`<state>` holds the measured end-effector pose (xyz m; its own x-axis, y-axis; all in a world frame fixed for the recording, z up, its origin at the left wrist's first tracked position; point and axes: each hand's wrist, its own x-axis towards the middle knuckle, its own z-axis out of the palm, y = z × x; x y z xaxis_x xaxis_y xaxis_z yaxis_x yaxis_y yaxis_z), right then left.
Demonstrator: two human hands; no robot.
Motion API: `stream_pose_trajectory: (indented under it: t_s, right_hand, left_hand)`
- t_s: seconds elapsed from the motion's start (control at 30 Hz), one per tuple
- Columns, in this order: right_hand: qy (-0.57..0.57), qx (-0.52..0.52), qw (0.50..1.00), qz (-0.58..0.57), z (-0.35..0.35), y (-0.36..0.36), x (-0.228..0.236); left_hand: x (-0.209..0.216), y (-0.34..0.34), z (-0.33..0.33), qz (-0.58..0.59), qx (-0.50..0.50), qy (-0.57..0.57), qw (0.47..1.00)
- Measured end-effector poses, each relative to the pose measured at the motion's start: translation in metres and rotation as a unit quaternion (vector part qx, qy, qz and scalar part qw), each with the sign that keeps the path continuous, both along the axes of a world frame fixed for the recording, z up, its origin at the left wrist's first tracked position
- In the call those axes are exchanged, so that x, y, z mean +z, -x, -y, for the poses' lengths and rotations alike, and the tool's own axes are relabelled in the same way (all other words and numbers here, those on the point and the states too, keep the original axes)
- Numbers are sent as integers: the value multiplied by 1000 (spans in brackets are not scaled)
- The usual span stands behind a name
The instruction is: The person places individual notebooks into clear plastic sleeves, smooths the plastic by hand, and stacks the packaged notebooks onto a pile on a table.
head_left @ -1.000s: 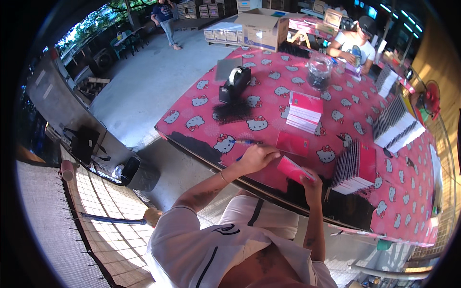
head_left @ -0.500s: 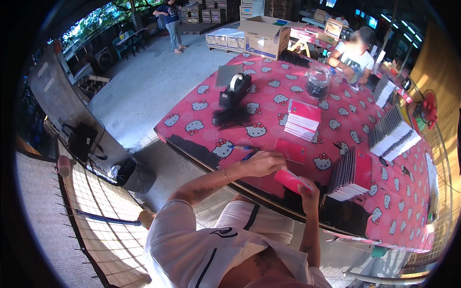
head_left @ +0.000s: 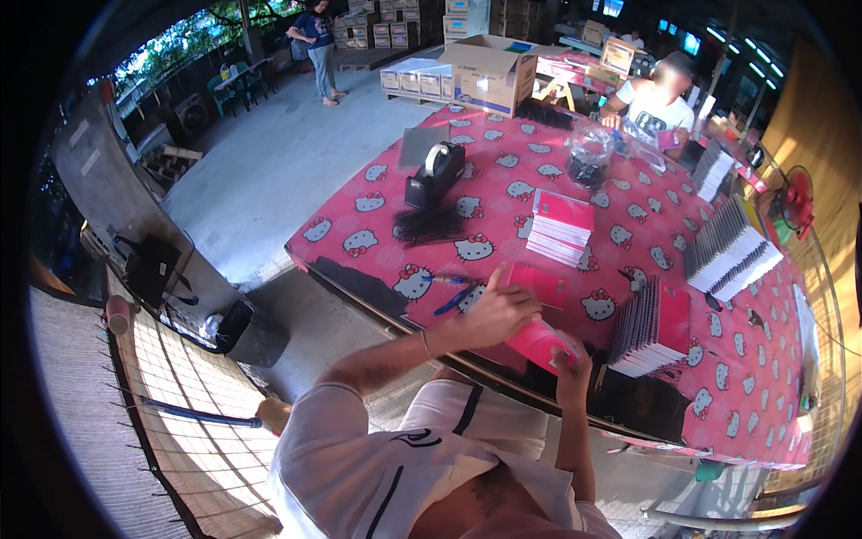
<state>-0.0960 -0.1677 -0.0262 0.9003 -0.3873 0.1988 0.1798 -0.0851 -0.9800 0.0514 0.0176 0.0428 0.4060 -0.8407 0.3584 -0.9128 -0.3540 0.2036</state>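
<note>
Head view: the right hand is closed on the four o'clock end of a pink notebook, thumb on top, and the left hand half-curls over its ten o'clock end; whether that one grips, I can't tell. They're over the near edge of the surface. Firm right thumb, light left fingers: that should stop the pages slipping. Flat notebook at twelve, slim blue tool at ten, notebook stack at three.
</note>
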Motion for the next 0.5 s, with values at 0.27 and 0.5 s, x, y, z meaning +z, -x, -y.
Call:
stream_pose_trajectory:
  t_s: [0.27, 0.5]
  right_hand:
    - [31, 26, 999, -17, 10, 7, -1]
    - [-2, 37, 999, -29, 9, 9, 11]
  left_hand:
    - [3, -6, 3, -103, -118, 53, 986]
    - [4, -9, 4, -121, -160, 45, 979]
